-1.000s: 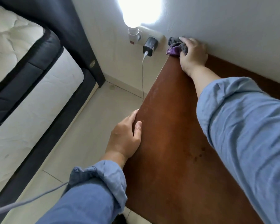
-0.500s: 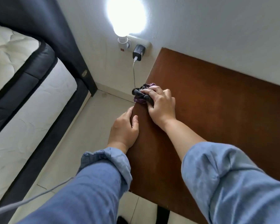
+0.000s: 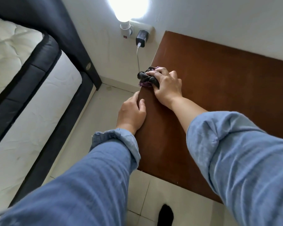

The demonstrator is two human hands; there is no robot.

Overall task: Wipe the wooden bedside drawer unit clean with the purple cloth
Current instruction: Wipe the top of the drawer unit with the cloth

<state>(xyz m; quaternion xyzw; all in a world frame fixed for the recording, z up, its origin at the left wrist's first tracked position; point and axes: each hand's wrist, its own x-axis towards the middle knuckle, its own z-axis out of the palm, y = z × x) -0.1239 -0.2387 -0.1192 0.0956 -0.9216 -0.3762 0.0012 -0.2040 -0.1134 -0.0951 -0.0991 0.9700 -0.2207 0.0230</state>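
I look down on the reddish-brown top of the wooden drawer unit (image 3: 219,82), which stands against the white wall. My right hand (image 3: 167,86) presses the crumpled purple and dark cloth (image 3: 146,78) onto the unit's left edge, about halfway along it. The cloth bulges slightly past the edge. My left hand (image 3: 131,113) rests just in front of it, fingers wrapped over the same left edge and thumb lying on the top. Both arms wear blue sleeves. The drawer fronts are hidden from here.
A bed with a white mattress (image 3: 31,98) and dark frame stands to the left across a strip of tiled floor (image 3: 95,121). On the wall, a lit bulb (image 3: 127,7) and a black charger (image 3: 141,38) with a hanging cable sit beside the unit's back corner.
My right hand has dragged the cloth from the unit's back left corner forward along the left edge to just beyond my left hand. My left hand has kept its grip.
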